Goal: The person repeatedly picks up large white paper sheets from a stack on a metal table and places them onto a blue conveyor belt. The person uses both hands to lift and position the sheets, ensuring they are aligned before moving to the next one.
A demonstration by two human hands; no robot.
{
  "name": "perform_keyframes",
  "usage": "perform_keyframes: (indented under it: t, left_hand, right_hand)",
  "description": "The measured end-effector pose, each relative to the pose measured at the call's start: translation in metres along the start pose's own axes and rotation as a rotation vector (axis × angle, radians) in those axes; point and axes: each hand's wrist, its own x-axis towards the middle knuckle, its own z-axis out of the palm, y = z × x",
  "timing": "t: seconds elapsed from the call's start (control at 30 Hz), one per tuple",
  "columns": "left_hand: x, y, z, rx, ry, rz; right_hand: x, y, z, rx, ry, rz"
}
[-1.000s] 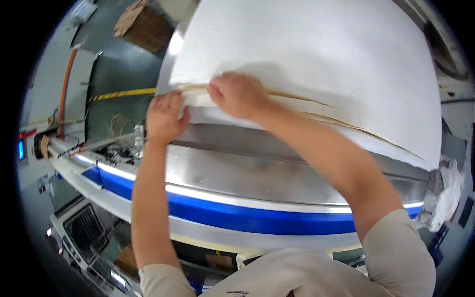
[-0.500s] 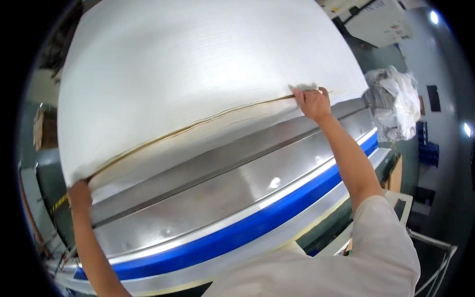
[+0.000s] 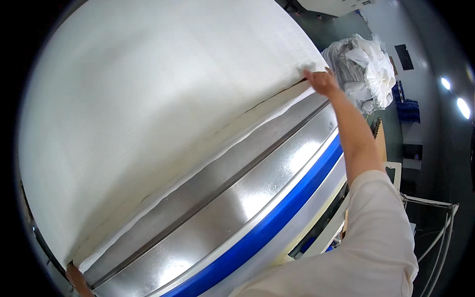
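A very large white sheet of finely ridged cloth [image 3: 148,89] spreads across the work surface, with a loose, slightly wavy front edge. At its near right corner my right hand [image 3: 322,82] is closed on this edge, fingers curled over the top. My left hand [image 3: 78,279] grips the near left corner, low at the lower left of the view; most of its fingers are hidden. Between my hands a thin dark gap runs along part of the edge, and more white material shows below it. Both arms are stretched wide apart.
A bare metal ledge [image 3: 208,213] runs along the front, bordered by a blue strip [image 3: 262,222]. Beyond the right corner sits a heap of clear and white plastic wrapping [image 3: 363,72]. A pale metal frame [image 3: 430,203] stands at the lower right.
The view has turned and shifted. My hands have moved farther apart along the cloth's edge, the right one out to the corner. The dark gap along the edge has narrowed.
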Motion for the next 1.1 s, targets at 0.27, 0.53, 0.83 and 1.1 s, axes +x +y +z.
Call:
perform_keyframes:
  t: [0.27,0.53,0.83,1.1]
  left_hand:
    - [-0.012,-0.022,0.000,0.359,-0.015,0.311]
    - [-0.036,0.030,-0.051,0.556,-0.058,0.177]
    - [-0.098,0.081,-0.156,0.648,-0.189,0.118]
    - [-0.219,-0.025,-0.087,0.633,-0.490,0.390]
  right_hand:
    - [0.030,0.047,0.036,0.051,-0.136,0.053]
    - [-0.004,0.071,0.003,0.077,-0.154,0.168]
    - [-0.077,0.182,-0.036,0.001,0.038,-0.039]
    - [-0.179,0.178,0.029,0.015,-0.188,-0.269]
